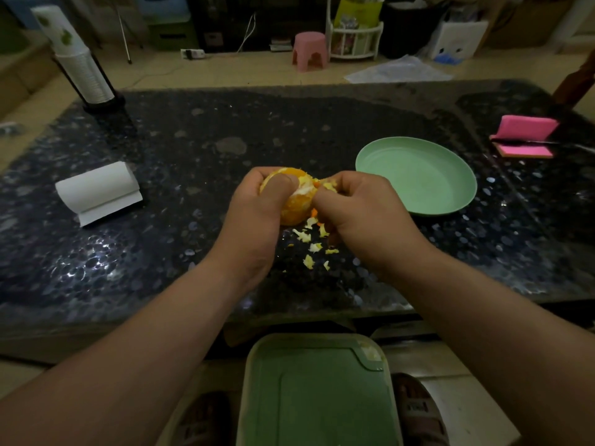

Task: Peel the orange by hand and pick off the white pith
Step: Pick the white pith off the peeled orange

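From the head camera we look down on both forearms reaching forward over a dark speckled table, the hands meeting near its middle. Our left hand is turned with its back to the camera. Its fingers wrap round the far side of the orange and the thumb presses across the near top, so the fruit is gripped just above the tabletop. Most of the skin we can see is off, with pale pith patches at the top.

Our right hand comes in from the right, knuckles up and fingers curled tight. Thumb and forefinger pinch a scrap of peel at the orange's upper right side. We cannot tell whether the scrap is torn free.

Small pith bits lie scattered on the table directly below the two hands. A green plate sits just right of the right hand and a paper roll lies well to the left. A green tray shows below the table's near edge.
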A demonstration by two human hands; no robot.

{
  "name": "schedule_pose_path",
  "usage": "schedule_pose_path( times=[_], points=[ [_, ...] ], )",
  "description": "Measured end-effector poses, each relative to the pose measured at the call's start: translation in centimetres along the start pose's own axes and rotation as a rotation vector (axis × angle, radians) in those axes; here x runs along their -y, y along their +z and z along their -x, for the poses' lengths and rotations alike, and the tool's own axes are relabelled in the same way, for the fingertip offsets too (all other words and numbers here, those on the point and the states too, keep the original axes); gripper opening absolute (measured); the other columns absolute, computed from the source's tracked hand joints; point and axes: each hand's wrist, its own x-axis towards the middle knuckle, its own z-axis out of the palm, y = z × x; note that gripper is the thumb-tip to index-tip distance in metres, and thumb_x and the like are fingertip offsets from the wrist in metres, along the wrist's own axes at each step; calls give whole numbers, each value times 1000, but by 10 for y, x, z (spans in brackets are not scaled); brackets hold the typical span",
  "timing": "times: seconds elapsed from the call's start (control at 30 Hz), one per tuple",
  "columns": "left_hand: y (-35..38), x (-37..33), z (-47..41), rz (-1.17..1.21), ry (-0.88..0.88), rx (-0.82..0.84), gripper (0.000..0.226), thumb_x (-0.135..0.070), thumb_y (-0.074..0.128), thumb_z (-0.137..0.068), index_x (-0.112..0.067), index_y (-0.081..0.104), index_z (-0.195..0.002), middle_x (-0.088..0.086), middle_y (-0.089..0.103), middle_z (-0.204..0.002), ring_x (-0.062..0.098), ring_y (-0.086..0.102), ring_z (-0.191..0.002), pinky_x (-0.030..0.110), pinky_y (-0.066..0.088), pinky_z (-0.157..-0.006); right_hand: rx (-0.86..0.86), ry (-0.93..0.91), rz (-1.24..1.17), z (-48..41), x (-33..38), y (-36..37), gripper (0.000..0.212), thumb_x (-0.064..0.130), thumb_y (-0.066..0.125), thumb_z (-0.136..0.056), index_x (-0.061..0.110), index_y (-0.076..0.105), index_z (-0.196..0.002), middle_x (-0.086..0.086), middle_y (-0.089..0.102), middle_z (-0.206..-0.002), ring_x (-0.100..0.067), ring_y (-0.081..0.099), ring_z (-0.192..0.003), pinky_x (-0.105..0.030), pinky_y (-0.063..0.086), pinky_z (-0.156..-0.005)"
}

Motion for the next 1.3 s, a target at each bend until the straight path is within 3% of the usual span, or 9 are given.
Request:
schedule_pose_path(
  times=[0.13, 0.23, 0.4, 0.5, 0.57, 0.67, 0.83, 1.07, 1.3],
  points=[
    [2, -1, -2, 79, -75, -7, 23, -30, 61, -85, -14, 63, -102, 5, 68, -90, 20, 64, -82, 36, 54, -70, 70, 107, -187, -1, 2, -2, 14, 9, 64, -90, 10, 65, -76, 0, 57, -62, -12, 50, -57, -27, 46, -52],
    [1, -2, -2, 82, -100, -6, 29, -31, 62, -83, -13, 63, -105, 10, 66, -99, 26, 62, -90, 43, 53, -77, 141, 225, -326, -5, 2, -5, 24, 8, 58, -95, 15, 59, -72, 2, 53, -61, -9, 47, -55, -23, 42, -50],
    [2, -1, -1, 104, -139, -24, 37, -32, 62, -82, -11, 63, -112, 11, 67, -102, 22, 64, -89, 37, 55, -73, 186, 355, -470, -9, 1, -8, 24, 11, 57, -96, 17, 58, -73, 1, 51, -64, -9, 45, -54, -20, 42, -47],
    [1, -2, -1, 147, -180, -25, 33, -31, 62, -87, -10, 62, -112, 12, 66, -102, 24, 64, -89, 38, 54, -75, 150, 295, -398, -9, -2, -9, 23, 10, 62, -99, 11, 64, -76, 1, 57, -62, -9, 49, -54, -21, 44, -47],
    [0, -4, -1, 196, -215, -3, 21, -26, 57, -97, -9, 63, -108, 12, 68, -98, 24, 63, -86, 36, 53, -72, 72, 192, -209, -10, -6, -10, 19, 10, 64, -100, 2, 68, -83, -1, 64, -64, -12, 54, -56, -26, 51, -50],
    [-2, -7, 0, 256, -254, 16, 23, -25, 50, -101, -9, 65, -108, 12, 72, -94, 24, 64, -80, 33, 53, -67, -4, 80, 29, -9, -9, -14, 11, 13, 66, -100, 9, 74, -95, -6, 75, -77, -15, 63, -59, -37, 61, -60],
    [-6, -11, -1, 335, -287, 26, 32, -28, 51, -100, -7, 63, -120, 17, 70, -110, 27, 65, -90, 31, 55, -65, 41, 7, -14, -3, -5, -14, 6, 14, 75, -96, 15, 76, -102, -7, 76, -83, -12, 66, -64, -29, 60, -59],
    [-7, -7, -1, 259, -257, 82, 27, -26, 50, -100, -9, 66, -113, 11, 74, -101, 21, 68, -85, 37, 52, -79, 65, -16, -30, -1, -1, -13, 6, 17, 75, -96, 12, 76, -100, -14, 76, -86, -13, 66, -67, -29, 61, -59],
    [-9, -7, 0, 148, -265, 148, 32, -30, 59, -89, -9, 68, -112, 13, 75, -102, 25, 69, -88, 37, 54, -78, 115, 25, -35, -4, -3, -20, 15, 11, 64, -98, 1, 73, -90, -9, 71, -75, -15, 63, -63, -28, 57, -58]
  ],
)
